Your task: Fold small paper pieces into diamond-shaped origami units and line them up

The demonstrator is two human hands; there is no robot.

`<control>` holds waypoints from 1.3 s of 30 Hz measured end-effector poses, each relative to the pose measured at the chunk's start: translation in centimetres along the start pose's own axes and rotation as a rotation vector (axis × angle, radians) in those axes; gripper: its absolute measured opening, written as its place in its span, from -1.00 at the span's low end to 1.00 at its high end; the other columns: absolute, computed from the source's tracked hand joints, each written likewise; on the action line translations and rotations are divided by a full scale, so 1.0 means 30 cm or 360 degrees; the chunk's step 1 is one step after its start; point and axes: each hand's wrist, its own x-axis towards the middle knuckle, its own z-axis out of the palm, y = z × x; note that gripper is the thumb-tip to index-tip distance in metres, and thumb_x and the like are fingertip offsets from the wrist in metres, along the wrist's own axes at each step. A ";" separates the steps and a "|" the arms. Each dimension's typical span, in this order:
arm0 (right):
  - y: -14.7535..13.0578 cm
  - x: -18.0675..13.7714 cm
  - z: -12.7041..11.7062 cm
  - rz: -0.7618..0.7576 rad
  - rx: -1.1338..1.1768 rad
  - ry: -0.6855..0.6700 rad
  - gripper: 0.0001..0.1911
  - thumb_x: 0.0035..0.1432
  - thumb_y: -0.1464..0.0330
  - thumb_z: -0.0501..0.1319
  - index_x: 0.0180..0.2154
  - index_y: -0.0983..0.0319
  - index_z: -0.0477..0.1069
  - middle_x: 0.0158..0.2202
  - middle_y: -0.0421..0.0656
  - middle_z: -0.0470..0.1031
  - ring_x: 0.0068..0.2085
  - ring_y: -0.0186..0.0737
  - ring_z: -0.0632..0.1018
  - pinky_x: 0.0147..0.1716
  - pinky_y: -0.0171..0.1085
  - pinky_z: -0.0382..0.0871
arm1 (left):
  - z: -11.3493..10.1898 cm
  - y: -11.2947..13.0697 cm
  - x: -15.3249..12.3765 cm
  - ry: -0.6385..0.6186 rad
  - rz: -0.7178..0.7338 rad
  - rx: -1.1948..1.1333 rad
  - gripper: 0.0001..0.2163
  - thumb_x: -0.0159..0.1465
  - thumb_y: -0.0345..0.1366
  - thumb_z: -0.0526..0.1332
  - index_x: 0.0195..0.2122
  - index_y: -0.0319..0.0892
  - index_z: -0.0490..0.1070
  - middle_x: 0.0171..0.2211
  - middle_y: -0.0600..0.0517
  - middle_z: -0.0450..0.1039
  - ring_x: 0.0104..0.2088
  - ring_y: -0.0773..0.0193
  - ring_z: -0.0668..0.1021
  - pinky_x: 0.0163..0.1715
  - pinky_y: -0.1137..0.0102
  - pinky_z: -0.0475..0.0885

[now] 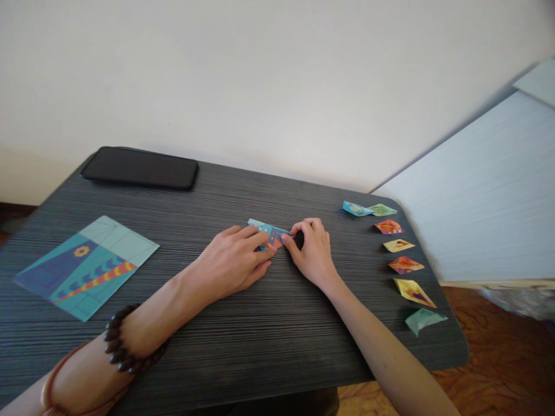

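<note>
A dark striped table fills the view; a patterned sheet lies at its left, a phone at the far left corner; mid-table, the left hand lies flat, fingers spread and pressing down on a small folded paper – the right hand, fingers curled, pinches the paper's right end; seven folded pieces line the right edge – well apart from both hands.

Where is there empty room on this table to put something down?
Bare table lies behind the left hand and right hand, between the phone and the folded pieces. More lies at the front edge, between the forearms. The right edge is crowded with folded pieces; the patterned sheet fills the left.
</note>
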 end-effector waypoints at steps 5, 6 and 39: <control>0.016 0.005 -0.012 -0.0023 0.0131 -0.0043 -0.84 0.17 0.28 0.12 -0.19 0.16 0.31 -0.17 -0.12 0.35 -0.14 -0.15 0.40 -0.17 -0.15 0.22 | -0.004 0.008 0.001 -0.0011 -0.0044 0.0019 -0.77 0.32 -0.24 0.04 -0.10 -0.07 0.44 -0.19 0.00 0.43 -0.18 0.15 0.47 -0.26 0.25 0.35; 0.018 0.005 -0.013 -0.0030 0.0142 -0.0048 -0.85 0.17 0.30 0.11 -0.19 0.16 0.31 -0.16 -0.12 0.36 -0.14 -0.16 0.40 -0.17 -0.16 0.22 | -0.004 0.009 0.002 -0.0006 -0.0044 0.0022 -0.77 0.32 -0.24 0.05 -0.10 -0.08 0.44 -0.20 -0.01 0.43 -0.18 0.15 0.47 -0.26 0.26 0.35; 0.006 0.001 -0.006 -0.0061 0.0085 0.0020 -0.73 0.17 0.24 0.12 -0.08 0.14 0.25 -0.11 -0.10 0.34 -0.07 -0.12 0.39 -0.13 -0.13 0.23 | 0.003 0.024 -0.001 -0.0061 -0.0079 -0.0022 -0.74 0.32 -0.26 0.03 -0.05 -0.11 0.40 -0.16 -0.03 0.40 -0.14 0.10 0.44 -0.17 0.20 0.39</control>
